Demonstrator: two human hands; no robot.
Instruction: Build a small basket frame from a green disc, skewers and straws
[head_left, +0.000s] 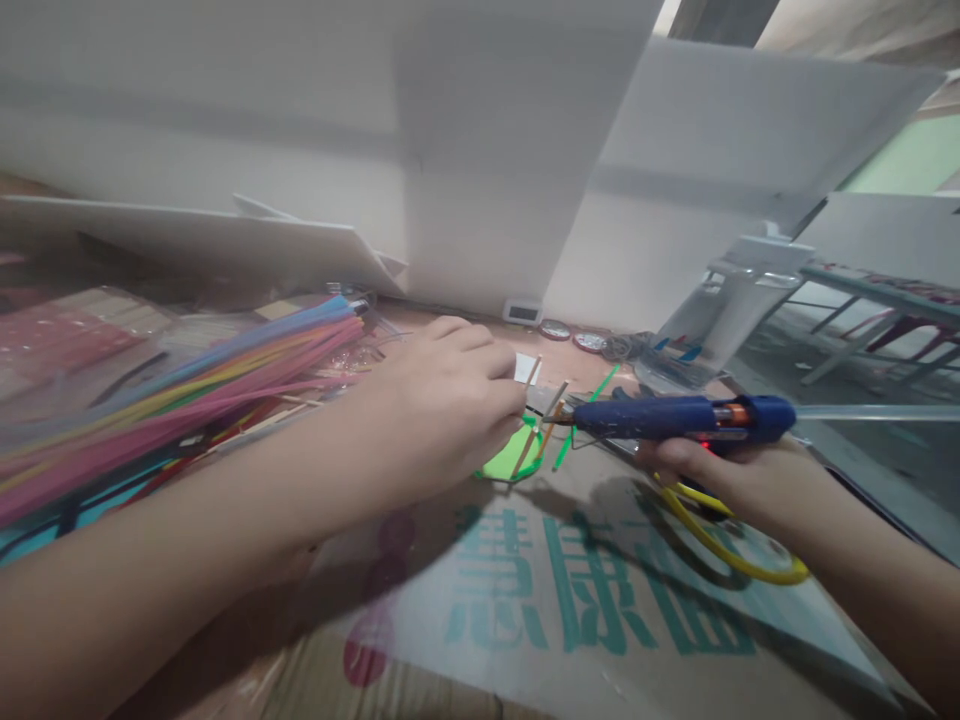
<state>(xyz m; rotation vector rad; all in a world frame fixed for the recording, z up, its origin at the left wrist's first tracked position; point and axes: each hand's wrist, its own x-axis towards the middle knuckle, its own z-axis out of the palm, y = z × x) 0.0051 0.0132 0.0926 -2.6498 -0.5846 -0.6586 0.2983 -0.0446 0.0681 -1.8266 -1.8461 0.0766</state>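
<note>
Glue gun (652, 415), blue, gripped in the right hand (709, 470), fingers wrapped around its handle; small red light lit beside the thumb; clear rod (877, 412) runs out of its rear end. Nozzle points left, close to a small bright-green piece (499, 460) with thin sticks (523, 452) across and beside it; contact with the nozzle cannot be made out. Left hand (457, 395) apart from the right, fingers curled down at the green piece's left side; fingertips hidden, so cannot tell if they pinch it. Green piece sits in mid-view, above the far part of a pale sheet (420, 630) printed with large teal characters. Separate green strip (606, 382) slants just right of it, partly behind the nozzle. Yellow loop (784, 577) below the right hand. Bundle of coloured strips (225, 372) beyond the left forearm. Clear container (724, 320) far right; small display (523, 312) by the white panel (487, 150).
</note>
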